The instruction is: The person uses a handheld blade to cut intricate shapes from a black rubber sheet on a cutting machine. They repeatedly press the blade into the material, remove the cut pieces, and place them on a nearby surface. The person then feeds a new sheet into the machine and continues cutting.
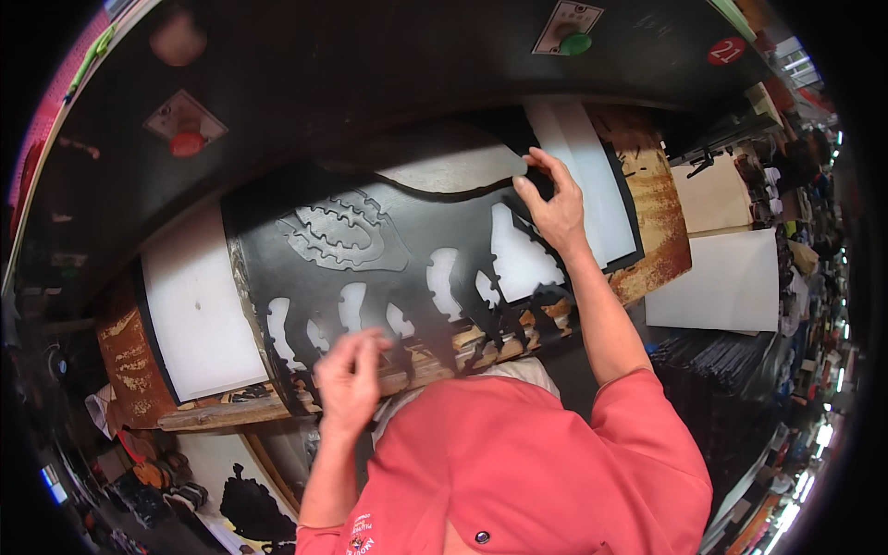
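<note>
A black flexible sheet (425, 217) lies on the white board, with rows of curved, notched holes along its near side. Toward its left, nested notched outlines (342, 231) mark an oval shape in it. On its far part rests a grey, pointed plate with a dark rim (453, 171), which looks like a cutting die. My right hand (555, 199) has thumb and fingers closed around the plate's right tip. Over the sheet's near edge, close to my body, is my left hand (350, 375). It is blurred, its fingers look curled, and what they may hold cannot be seen.
A dark machine beam (370, 65) with a red button (186, 139) and a green button (575, 43) overhangs the far side. White boards (199, 310) show at both ends of the worn bed. Right of it stands a pale panel (712, 277).
</note>
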Demonstrator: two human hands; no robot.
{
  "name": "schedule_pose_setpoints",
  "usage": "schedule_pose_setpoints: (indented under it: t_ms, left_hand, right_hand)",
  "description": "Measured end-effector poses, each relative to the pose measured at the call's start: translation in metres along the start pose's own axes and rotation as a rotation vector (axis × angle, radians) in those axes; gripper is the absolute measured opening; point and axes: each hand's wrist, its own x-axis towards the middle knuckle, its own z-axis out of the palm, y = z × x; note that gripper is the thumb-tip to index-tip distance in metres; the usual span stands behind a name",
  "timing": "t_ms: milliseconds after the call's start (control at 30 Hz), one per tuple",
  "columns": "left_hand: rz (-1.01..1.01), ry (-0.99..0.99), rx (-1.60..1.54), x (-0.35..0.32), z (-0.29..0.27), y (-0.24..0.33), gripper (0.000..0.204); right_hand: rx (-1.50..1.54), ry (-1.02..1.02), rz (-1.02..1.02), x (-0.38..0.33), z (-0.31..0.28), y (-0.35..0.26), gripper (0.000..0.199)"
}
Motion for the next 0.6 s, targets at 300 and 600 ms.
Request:
schedule_pose_setpoints:
  t_ms: [300, 600]
  left_hand:
    - [0.589, 0.219, 0.412, -0.019, 0.040, -0.050, 0.022]
    - [0.436, 0.269, 0.391, -0.028, 0.043, -0.047, 0.012]
  right_hand:
    - [0.158, 0.205, -0.310, 0.055, -0.044, -0.092, 0.013]
    - [-0.016, 0.154, 0.047, -0.066, -0.071, -0.051, 0.016]
